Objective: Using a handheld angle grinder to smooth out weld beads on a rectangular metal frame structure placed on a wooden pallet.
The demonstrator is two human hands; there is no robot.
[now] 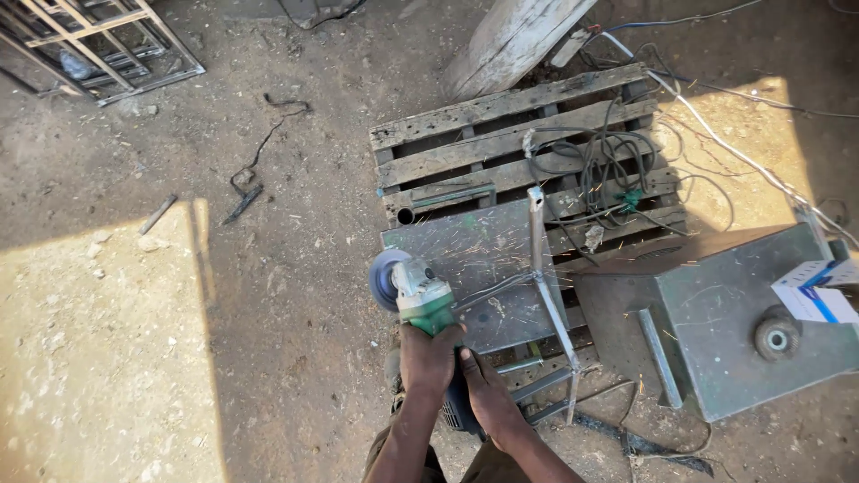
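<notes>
1. Angle grinder, green body with a grey disc guard, sits just left of the frame's centre, and I see both of my hands on it.
2. My left hand is closed around the green body from behind.
3. My right hand is wrapped around the dark rear handle, lower and a touch to the right.
4. Sparks are spraying up and right from the disc across the grey metal plate under it.
5. Across that plate lies a thin metal bar frame, running from mid-frame down towards the bottom.
6. Plate and frame rest on a weathered wooden pallet in the upper centre, with a tangle of dark cable on its right half.
7. Right of centre stands a grey-green metal box; a worn grinding disc lies on it, a white-and-blue carton at its right edge.
8. Upper left corner: a metal grille on the dirt floor.
</notes>
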